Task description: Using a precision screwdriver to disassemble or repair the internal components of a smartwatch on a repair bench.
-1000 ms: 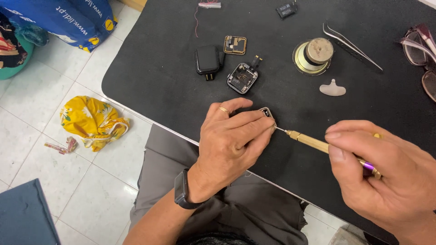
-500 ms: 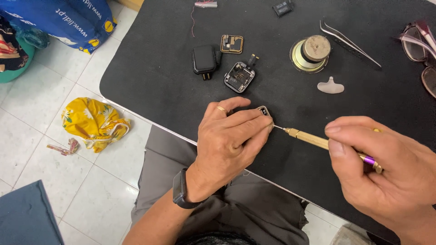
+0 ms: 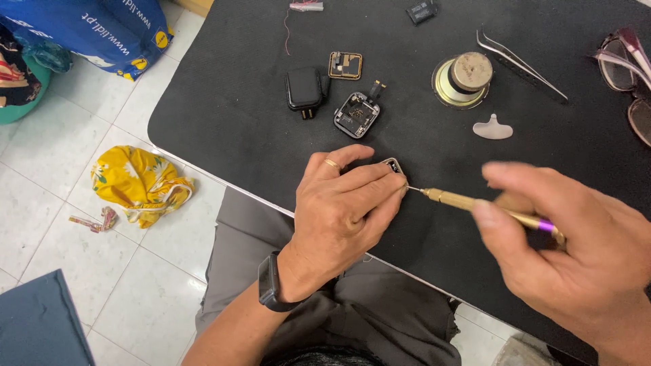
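Since the earlier frame, right hand (image 3: pixel 576 251) has risen and blurred; left hand (image 3: pixel 342 217) stays put.

Left hand, curled shut, pins a small watch case (image 3: pixel 392 165) to the black mat (image 3: pixel 224 102), at 6 o'clock from the opened watch body (image 3: pixel 356 114). Right hand, closed around a brass screwdriver (image 3: pixel 468 201), sets its tip at the case's 4 o'clock corner. Tweezers (image 3: pixel 519 61) and glasses (image 3: pixel 627 74) lie toward 2 o'clock, well apart.

R hand (image 3: pixel 569 244) now blurred, fingers lifted on screwdriver (image 3: pixel 475 203); tip closer to the part (image 3: pixel 393 165) under L hand (image 3: pixel 346 203).
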